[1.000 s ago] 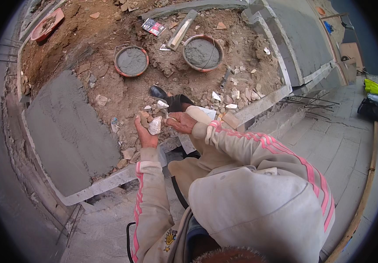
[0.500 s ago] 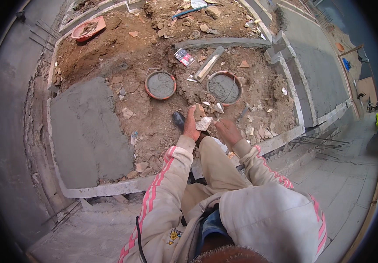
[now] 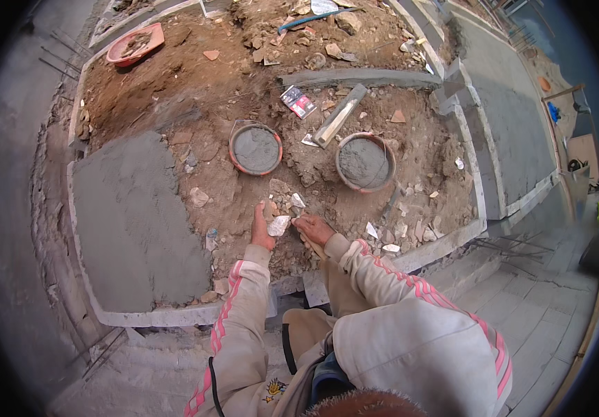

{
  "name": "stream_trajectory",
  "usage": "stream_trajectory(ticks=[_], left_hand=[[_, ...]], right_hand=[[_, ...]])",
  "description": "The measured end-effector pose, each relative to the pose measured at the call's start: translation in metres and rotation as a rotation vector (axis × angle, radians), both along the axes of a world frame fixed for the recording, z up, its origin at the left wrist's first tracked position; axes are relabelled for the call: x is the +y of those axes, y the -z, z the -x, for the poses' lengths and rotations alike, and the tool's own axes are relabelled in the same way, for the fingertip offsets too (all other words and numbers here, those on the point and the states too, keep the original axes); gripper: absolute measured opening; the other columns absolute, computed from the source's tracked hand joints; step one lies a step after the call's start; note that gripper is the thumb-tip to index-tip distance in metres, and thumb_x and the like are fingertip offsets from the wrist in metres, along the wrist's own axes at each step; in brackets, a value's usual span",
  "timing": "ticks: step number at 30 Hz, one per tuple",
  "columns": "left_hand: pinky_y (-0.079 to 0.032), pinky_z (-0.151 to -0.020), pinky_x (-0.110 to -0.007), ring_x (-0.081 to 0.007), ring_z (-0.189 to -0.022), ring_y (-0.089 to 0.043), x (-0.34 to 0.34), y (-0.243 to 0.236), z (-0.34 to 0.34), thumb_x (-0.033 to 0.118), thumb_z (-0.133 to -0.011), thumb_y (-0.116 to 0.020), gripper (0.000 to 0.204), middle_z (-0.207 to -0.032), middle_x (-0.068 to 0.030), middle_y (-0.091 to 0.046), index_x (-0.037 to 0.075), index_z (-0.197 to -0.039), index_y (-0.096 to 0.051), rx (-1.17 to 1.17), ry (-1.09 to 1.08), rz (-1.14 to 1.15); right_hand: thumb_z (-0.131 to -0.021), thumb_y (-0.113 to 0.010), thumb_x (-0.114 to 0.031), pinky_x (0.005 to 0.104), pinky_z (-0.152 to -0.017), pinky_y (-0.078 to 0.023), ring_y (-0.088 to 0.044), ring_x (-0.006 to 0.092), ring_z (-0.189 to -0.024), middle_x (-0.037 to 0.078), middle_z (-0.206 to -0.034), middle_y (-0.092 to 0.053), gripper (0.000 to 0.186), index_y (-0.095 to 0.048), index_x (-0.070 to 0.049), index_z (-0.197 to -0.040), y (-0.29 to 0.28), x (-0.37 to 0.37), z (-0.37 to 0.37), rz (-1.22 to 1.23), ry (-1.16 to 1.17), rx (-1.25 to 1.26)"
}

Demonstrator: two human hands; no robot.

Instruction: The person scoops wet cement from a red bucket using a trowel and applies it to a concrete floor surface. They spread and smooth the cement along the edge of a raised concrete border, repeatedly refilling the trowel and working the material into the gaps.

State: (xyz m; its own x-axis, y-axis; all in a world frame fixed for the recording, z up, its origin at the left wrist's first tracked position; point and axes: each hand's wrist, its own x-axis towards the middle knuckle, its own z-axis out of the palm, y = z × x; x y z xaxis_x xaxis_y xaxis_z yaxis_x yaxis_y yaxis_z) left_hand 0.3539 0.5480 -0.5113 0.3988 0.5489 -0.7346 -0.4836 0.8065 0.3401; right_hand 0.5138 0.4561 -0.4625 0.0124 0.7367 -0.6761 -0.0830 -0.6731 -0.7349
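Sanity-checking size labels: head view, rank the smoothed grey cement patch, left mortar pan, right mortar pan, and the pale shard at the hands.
1. Grey cement patch
2-3. Left mortar pan and right mortar pan: look alike, no ranking
4. Pale shard

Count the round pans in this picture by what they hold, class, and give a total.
Pans filled with grey mortar: 2, the left mortar pan and the right mortar pan
Red pan with soil or rubble in it: 1, the red pan at the far left corner
Total: 3
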Motion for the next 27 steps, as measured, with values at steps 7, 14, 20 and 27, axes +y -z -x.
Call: stream_trajectory(ticks=[7, 14, 20, 27], left_hand=[[-0.043, -0.099, -0.063, -0.0387, -0.119, -0.055, 0.224, -0.136, -0.142, 0.068, -0.087, -0.058, 0.085, -0.144, -0.0149, -0.046, 0.013, -0.149, -0.038, 0.135, 0.252, -0.426], [-0.051, -0.094, -0.043, -0.0266, -0.12, -0.058, 0.139, -0.138, -0.035, 0.054, -0.096, -0.057, 0.076, -0.146, -0.016, -0.047, 0.004, -0.15, -0.037, 0.433, 0.376, -0.724], [-0.053, -0.086, -0.039, -0.0221, -0.105, -0.063, -0.117, -0.059, 0.206, 0.053, -0.093, -0.061, 0.063, -0.123, -0.0098, -0.063, 0.009, -0.137, -0.055, 0.726, 0.3, -0.069], [-0.052, -0.062, -0.035, -0.0169, -0.077, -0.062, -0.367, -0.021, 0.335, 0.053, -0.088, -0.066, 0.054, -0.1, -0.0061, -0.066, 0.009, -0.12, -0.063, 0.916, 0.168, 0.193]], right_hand=[[-0.087, -0.067, -0.034, 0.0334, -0.051, -0.051, -0.064, 0.0213, -0.057, 0.011, -0.075, -0.062, 0.037, -0.061, 0.001, -0.101, -0.098, 0.203, -0.14, -0.288, 0.289, -0.404], [-0.09, -0.067, -0.037, 0.0314, -0.05, -0.041, -0.053, 0.0135, -0.055, 0.005, -0.073, -0.058, 0.035, -0.062, -0.003, -0.1, -0.178, 0.166, -0.255, -0.556, 0.427, -0.774], [-0.092, -0.067, -0.03, 0.0394, -0.072, -0.049, -0.058, 0.0298, -0.073, 0.02, -0.087, -0.063, 0.042, -0.058, 0.006, -0.111, -0.162, -0.009, -0.201, -0.716, 0.483, -1.165], [-0.076, -0.073, -0.017, 0.033, -0.039, -0.038, -0.049, 0.0157, -0.045, 0.004, -0.063, -0.054, 0.028, -0.054, -0.006, -0.094, 0.032, -0.244, -0.153, 0.208, 0.391, -0.302]])
